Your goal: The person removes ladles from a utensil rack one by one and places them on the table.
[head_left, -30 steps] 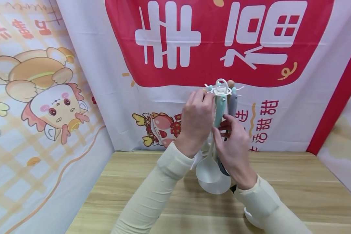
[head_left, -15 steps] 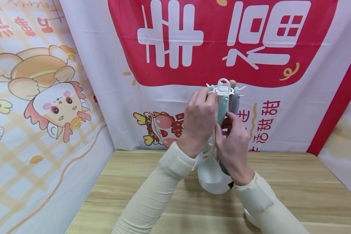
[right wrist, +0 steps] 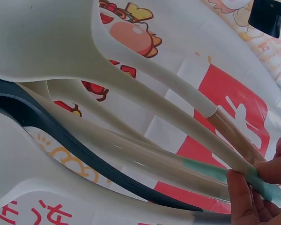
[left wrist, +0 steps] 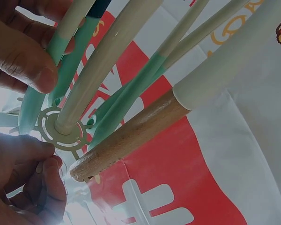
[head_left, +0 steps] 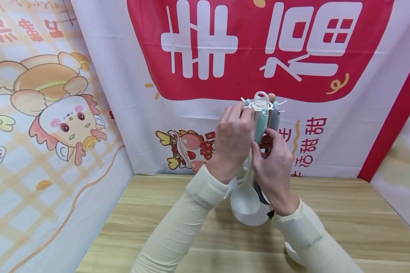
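Note:
A white utensil rack point(head_left: 260, 105) with a ring top and hooks stands upright, hung with several kitchen tools. A white ladle point(head_left: 245, 199) with a mint-green handle point(head_left: 261, 125) hangs on its near side, handle end up at the ring. My right hand point(head_left: 275, 167) pinches that handle between thumb and fingers, clearly seen in the right wrist view. My left hand point(head_left: 233, 140) is up beside the ring; in the left wrist view its thumb and finger point(left wrist: 49, 187) pinch a small hook at the rim. The handle's hole is partly hidden there.
Behind the ladle hang a wooden-handled tool point(left wrist: 131, 136), a dark tool point(right wrist: 75, 133) and one with a grey handle point(head_left: 275, 118). The rack's round white base point(head_left: 253, 220) rests on the wooden table point(head_left: 150, 212). A white object point(head_left: 294, 254) lies partly behind the right sleeve.
The hands and the rack appear slightly further right than a second ago. The ladle's handle end has risen a little at the ring; both hands keep their grips.

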{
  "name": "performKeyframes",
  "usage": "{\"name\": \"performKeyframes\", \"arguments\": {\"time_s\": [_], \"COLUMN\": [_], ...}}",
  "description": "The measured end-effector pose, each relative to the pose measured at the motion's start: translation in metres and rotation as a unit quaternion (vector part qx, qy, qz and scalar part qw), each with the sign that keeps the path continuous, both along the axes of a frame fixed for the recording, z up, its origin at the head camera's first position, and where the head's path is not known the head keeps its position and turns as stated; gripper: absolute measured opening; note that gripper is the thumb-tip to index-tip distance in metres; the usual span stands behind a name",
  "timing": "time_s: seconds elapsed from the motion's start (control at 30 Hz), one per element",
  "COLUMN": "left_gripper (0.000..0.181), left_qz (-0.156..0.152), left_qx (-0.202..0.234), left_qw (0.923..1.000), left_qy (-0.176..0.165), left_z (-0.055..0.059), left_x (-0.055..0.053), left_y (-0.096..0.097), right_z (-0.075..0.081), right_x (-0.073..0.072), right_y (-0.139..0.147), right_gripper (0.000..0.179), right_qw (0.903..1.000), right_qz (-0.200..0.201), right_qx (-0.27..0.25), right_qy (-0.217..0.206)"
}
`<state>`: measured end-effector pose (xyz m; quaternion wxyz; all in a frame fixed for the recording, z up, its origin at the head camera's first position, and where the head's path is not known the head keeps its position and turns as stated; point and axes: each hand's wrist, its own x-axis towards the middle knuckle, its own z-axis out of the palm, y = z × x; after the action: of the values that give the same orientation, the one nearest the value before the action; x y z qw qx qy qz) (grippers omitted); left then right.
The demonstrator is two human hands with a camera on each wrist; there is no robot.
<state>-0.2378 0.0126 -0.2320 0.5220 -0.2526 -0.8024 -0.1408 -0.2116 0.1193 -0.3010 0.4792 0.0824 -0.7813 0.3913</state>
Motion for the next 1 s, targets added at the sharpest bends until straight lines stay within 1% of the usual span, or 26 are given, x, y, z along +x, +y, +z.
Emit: {"name": "performKeyframes", "arguments": {"time_s": [0.33, 0.57, 0.7, 0.87, 1.0], "left_gripper": [0.022, 0.023, 0.022, 0.023, 0.024], "left_qz": [-0.001, -0.007, -0.019, -0.044, -0.080], "left_qx": [-0.001, -0.002, 0.002, 0.006, 0.006], "left_qw": [1.0000, 1.0000, 0.9998, 0.9986, 0.9953], "left_qy": [-0.006, -0.005, -0.009, -0.028, -0.054], "left_z": [0.000, 0.001, 0.003, 0.005, 0.008], "left_x": [0.000, 0.000, -0.001, -0.005, -0.007], "left_y": [0.000, -0.001, -0.003, -0.008, -0.013], "right_z": [0.001, 0.003, 0.004, 0.008, 0.013], "right_x": [0.007, 0.016, 0.024, 0.038, 0.052], "right_y": [0.002, 0.004, 0.009, 0.021, 0.037], "right_gripper": [0.043, 0.045, 0.044, 0.042, 0.045], "right_qw": [0.9999, 0.9999, 0.9995, 0.9988, 0.9997], "right_qz": [0.006, 0.011, 0.022, 0.024, 0.007], "right_qx": [0.003, 0.013, 0.010, 0.000, -0.008], "right_qy": [-0.011, 0.001, 0.018, 0.042, 0.021]}}
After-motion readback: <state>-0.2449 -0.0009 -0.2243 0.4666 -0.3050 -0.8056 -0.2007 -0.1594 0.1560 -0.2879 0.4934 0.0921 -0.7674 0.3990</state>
